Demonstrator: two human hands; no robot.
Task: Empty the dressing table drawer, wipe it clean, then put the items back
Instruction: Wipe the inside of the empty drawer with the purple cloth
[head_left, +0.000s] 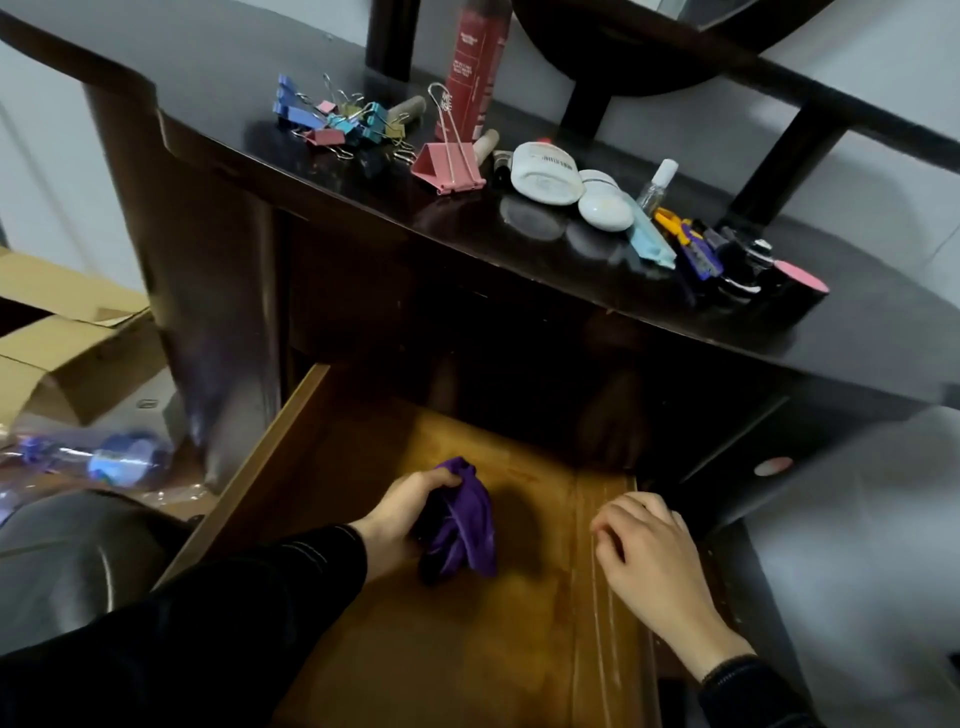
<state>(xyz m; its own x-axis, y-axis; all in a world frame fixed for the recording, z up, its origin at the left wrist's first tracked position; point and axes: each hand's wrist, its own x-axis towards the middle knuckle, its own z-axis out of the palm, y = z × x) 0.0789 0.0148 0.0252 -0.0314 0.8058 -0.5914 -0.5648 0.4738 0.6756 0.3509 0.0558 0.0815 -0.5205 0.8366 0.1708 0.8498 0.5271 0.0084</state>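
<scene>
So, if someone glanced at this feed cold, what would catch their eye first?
The bunched purple cloth, gripped by the left hand inside the open wooden drawer. Then the colourful metal binder clips and white oval cases crowding the dark glossy tabletop above.

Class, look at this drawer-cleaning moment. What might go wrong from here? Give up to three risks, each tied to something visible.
1. The large pink metal binder clip lies near the front edge of the dark glossy tabletop, above the open wooden drawer; a bump might drop it in.
2. The right hand rests on the drawer's side wall; pushing the drawer in may pinch fingers.
3. The tall red spray can stands upright; reaching could topple it.
</scene>
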